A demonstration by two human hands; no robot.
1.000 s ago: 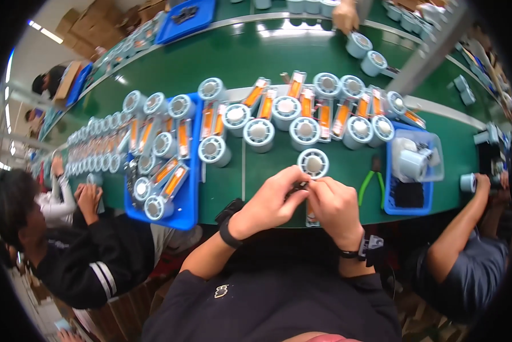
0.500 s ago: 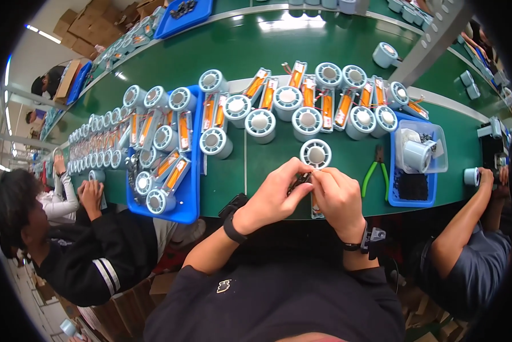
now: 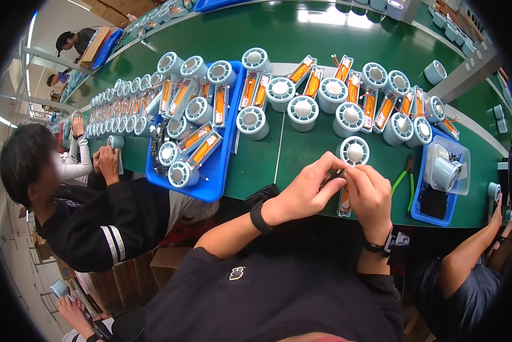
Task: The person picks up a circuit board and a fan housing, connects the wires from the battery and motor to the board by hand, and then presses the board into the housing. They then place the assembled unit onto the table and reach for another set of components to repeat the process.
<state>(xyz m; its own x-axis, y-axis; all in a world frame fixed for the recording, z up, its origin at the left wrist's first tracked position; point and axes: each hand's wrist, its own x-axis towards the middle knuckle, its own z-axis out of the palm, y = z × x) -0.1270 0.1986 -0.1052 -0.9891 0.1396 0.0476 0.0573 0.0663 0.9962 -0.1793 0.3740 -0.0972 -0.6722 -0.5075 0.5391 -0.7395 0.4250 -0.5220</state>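
Note:
My left hand [image 3: 308,192] is closed, its thumb and fingers pinching a small dark part [image 3: 331,178]. Against it, the fingertips of my right hand [image 3: 370,196] are pressed together; what they grip, if anything, is hidden. Just beyond both hands stands a light-blue round housing [image 3: 354,151] with a slotted rim and a pale domed centre. Between my hands, partly covered, lies a narrow case [image 3: 345,204] with an orange insert. Green-handled pliers [image 3: 403,185] rest on the table right of my right hand.
Several more housings [image 3: 303,112] with wired orange-filled cases [image 3: 353,88] stand across the green table [image 3: 267,162]. A blue tray [image 3: 209,191] of them is at left. At right, a blue bin [image 3: 417,215] holds black bits and a clear tub [image 3: 464,154]. Co-workers sit on both sides.
The view has swung left, so the table and its contents sit further right in the picture. My hands keep their pinch in front of the same housing.

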